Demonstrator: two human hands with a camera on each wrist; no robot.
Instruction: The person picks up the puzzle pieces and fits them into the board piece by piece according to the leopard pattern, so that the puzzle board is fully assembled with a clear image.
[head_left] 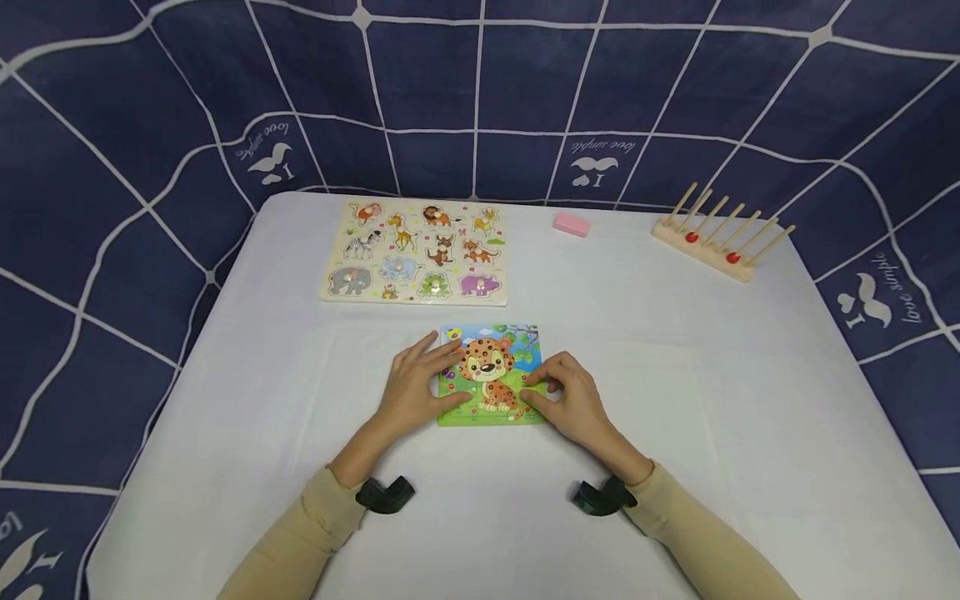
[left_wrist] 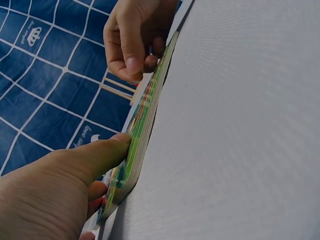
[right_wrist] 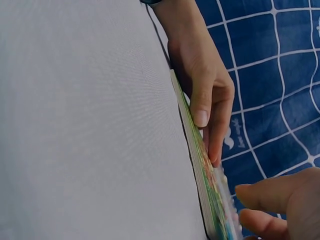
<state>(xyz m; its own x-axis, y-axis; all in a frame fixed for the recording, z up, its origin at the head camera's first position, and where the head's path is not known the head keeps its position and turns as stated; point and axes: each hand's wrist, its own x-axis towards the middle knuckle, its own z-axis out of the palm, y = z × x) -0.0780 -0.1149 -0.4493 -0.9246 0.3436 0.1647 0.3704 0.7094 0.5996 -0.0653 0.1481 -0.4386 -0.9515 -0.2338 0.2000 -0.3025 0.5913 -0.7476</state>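
A square jigsaw puzzle (head_left: 491, 408) with a spotted leopard cub on grass lies flat on the table in the head view. My left hand (head_left: 416, 387) rests on its left side, fingers spread and fairly straight. The left thumb (left_wrist: 107, 150) lies on the puzzle's front part in the left wrist view. Over the puzzle's right side is my right hand (head_left: 573, 400), its thumb and index finger bent and tips a little apart. In the right wrist view nothing shows between the right fingertips (right_wrist: 247, 195), which are close by the puzzle's face (right_wrist: 212, 200).
A wooden animal peg puzzle (head_left: 416, 250) lies behind the leopard puzzle, to the left. A pink block (head_left: 572, 225) sits at the back. At the back right stands a wooden peg rack (head_left: 708, 254) with red beads. A dark blue checked cloth (head_left: 427, 75) hangs behind the table.
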